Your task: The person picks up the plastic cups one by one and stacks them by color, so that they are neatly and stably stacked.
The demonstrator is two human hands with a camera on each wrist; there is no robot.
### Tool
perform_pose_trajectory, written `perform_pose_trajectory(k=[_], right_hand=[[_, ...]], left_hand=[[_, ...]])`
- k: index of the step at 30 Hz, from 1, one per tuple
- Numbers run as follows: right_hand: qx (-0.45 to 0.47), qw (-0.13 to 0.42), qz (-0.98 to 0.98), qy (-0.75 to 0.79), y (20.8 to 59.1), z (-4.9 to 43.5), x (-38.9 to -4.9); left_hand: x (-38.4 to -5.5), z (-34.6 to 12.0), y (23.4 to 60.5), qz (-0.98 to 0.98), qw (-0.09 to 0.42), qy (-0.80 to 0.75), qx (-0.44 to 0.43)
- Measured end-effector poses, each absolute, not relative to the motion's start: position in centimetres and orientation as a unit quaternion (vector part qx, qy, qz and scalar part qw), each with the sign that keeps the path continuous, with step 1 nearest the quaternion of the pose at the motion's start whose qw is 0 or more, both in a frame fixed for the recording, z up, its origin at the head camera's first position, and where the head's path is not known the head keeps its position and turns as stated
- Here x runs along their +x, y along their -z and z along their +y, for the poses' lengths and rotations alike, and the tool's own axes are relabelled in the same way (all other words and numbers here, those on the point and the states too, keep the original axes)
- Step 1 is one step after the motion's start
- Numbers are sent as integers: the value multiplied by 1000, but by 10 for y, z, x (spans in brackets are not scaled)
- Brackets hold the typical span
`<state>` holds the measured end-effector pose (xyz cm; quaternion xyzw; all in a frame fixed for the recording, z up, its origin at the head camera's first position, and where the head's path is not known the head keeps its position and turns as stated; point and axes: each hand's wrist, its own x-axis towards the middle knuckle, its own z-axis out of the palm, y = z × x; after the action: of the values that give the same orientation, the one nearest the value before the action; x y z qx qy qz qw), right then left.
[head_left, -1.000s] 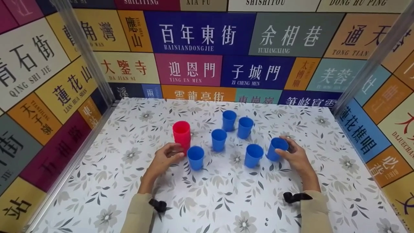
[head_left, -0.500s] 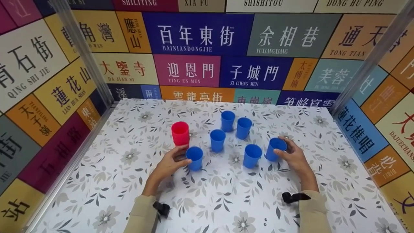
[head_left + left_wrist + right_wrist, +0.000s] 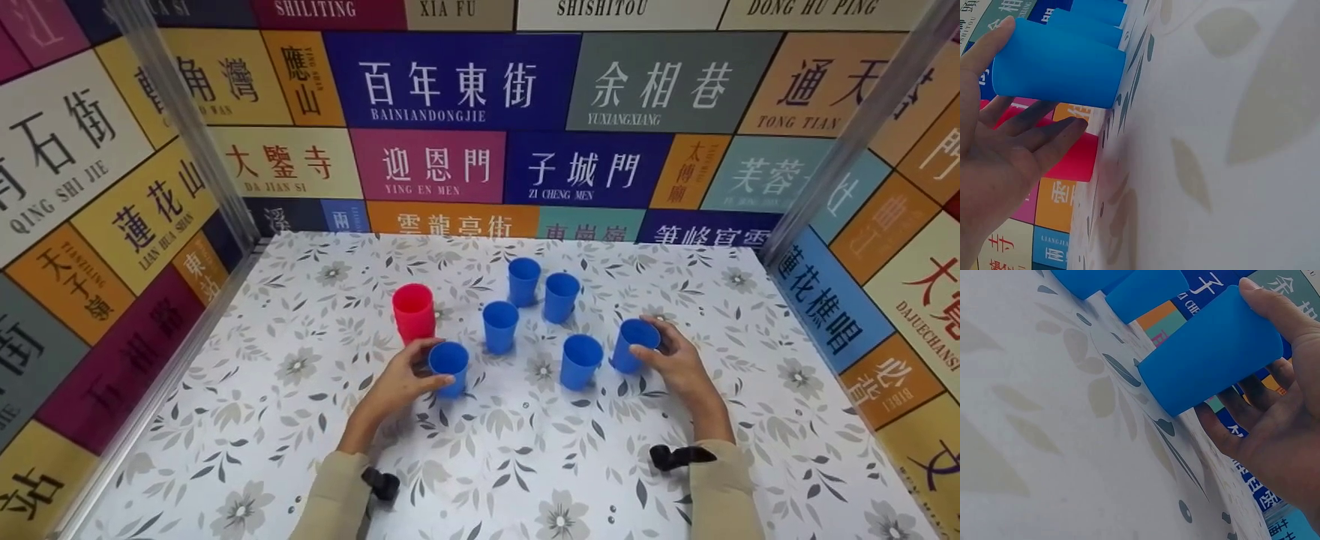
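My left hand point(image 3: 401, 381) has its thumb on the near side of a blue cup point(image 3: 448, 369) and its fingers round the far left side. The left wrist view shows that blue cup point(image 3: 1058, 64) upright on the table between thumb and fingers. Just behind the left hand stands a stack of red cups point(image 3: 414, 311), its lower part hidden. On the right, my right hand point(image 3: 679, 364) holds another blue cup point(image 3: 636, 346), thumb near the rim. In the right wrist view this blue cup point(image 3: 1213, 351) stands close to the table surface, fingers partly behind it.
Between the hands stand more upright blue cups: one in the middle point(image 3: 500, 328), one near the right hand point(image 3: 581, 362), and two at the back point(image 3: 523, 282). A floral cloth covers the table point(image 3: 480, 465). Sign-printed walls point(image 3: 450, 82) enclose it on three sides.
My left hand has moved right and forward, from beside the red stack to the front-left blue cup, and now grips it. My right hand stays at its cup. The view shifts slightly.
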<state>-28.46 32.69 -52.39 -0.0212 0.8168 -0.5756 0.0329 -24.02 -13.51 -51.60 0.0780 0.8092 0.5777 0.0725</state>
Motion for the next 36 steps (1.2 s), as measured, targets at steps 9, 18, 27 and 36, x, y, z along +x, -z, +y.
perform_pose_trajectory(k=[9,18,27,36], right_hand=[[-18,28,818,574,524,327,-284],[-28,37,820,571,524,329,-284],[-20,43,814,579,524,327,-285],[-18,38,820,571,522,326,-283]], left_hand=[[-245,-119,506,804,62,-584,95],[-249,-92,495,793,78,-594,108],[-258,-64,480,791,81,-596,109],[-266,-26,469,815,60,-565,116]])
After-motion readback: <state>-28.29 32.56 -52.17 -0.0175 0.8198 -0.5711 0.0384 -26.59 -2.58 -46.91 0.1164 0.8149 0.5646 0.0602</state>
